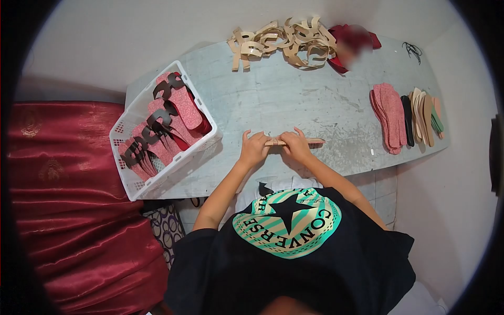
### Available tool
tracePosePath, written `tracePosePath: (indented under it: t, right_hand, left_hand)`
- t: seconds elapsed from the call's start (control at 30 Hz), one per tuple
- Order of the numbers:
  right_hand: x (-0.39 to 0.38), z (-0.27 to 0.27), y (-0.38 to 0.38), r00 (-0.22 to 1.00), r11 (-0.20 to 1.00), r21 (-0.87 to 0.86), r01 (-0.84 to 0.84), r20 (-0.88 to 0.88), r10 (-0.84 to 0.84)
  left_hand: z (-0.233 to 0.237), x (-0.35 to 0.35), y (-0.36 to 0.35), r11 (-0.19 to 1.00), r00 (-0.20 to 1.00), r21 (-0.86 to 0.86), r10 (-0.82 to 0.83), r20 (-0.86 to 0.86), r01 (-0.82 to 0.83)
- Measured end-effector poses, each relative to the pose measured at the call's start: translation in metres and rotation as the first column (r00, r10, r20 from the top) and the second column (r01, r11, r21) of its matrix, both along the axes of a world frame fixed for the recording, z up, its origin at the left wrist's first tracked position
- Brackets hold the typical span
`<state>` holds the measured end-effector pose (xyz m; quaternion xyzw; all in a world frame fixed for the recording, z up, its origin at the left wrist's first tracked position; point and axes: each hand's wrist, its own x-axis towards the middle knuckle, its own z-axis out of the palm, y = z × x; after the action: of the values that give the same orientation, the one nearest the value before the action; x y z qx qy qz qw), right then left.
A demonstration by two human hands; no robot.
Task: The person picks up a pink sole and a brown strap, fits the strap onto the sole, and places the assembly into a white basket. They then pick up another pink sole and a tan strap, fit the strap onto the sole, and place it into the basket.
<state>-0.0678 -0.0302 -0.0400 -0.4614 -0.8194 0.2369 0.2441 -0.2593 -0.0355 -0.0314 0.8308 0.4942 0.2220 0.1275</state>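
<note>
Both hands (254, 148) (295, 145), fingers curled, gripping one narrow piece (316, 141)

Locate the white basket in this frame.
In the head view, the white basket sits at the left end of the table, beside the red cloth.

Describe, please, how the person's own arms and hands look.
The left hand and right hand are bare, with no gloves, watch or bracelet that I can make out. The forearms are uncovered. The short sleeves belong to a black T-shirt with a mint-and-cream print, black star and "CONVERSE".
</note>
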Motion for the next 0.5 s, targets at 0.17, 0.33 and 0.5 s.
tracePosePath:
  t: [0.17,0.33,0.5]
  right_hand:
    - [0.0,0.006,-0.001,0.996,0.997,-0.072,0.016,-0.089,-0.022]
    - [0.003,0.031,0.005,0.976,0.985,-0.162,0.053,-0.198,-0.085]
    - [-0.008,0.049,0.0,0.702,0.871,-0.488,-0.063,-0.641,-0.308]
  left_hand:
    - [0.039,-0.02,0.021,0.796,0.965,-0.573,-0.046,0.26,0.193]
    - [0.046,-0.032,0.028,0.592,0.713,-0.682,0.24,0.659,0.43]
    - [0.044,-0.029,0.018,0.582,0.351,-0.558,0.437,0.828,0.591]
